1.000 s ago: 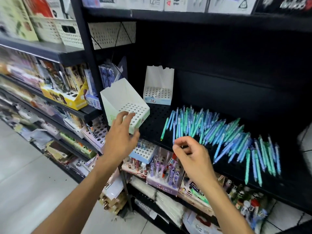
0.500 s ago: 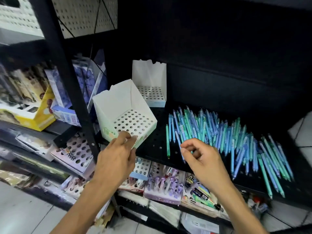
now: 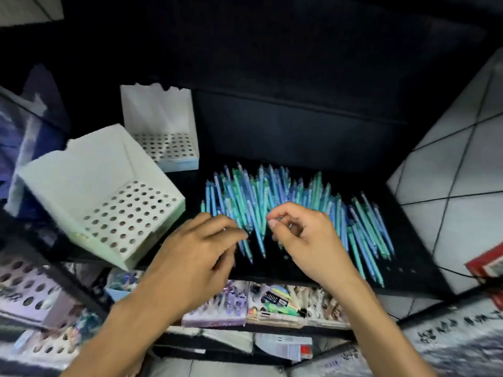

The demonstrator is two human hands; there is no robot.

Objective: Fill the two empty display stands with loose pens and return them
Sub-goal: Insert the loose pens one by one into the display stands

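Several loose blue and green pens (image 3: 299, 197) lie in a heap on the black perforated shelf (image 3: 408, 270). Two empty white display stands with hole grids stand left of the heap. The near stand (image 3: 89, 186) is tilted at the shelf's front left corner, and the far stand (image 3: 160, 123) is upright behind it. My left hand (image 3: 196, 257) has its curled fingertips on the pens at the heap's front left; whether it grips any is hidden. My right hand (image 3: 304, 240) pinches a pen between thumb and forefinger over the middle of the heap.
Below the shelf edge sit other pen displays, among them a purple box (image 3: 217, 308) and a lilac hole-grid stand (image 3: 24, 289). A white tiled wall (image 3: 462, 159) bounds the shelf on the right. A red packet (image 3: 487, 265) juts in at the right edge.
My left hand has left the near stand and moved right onto the pens. My right hand stays at the heap. The view has dropped and closed in on the shelf.
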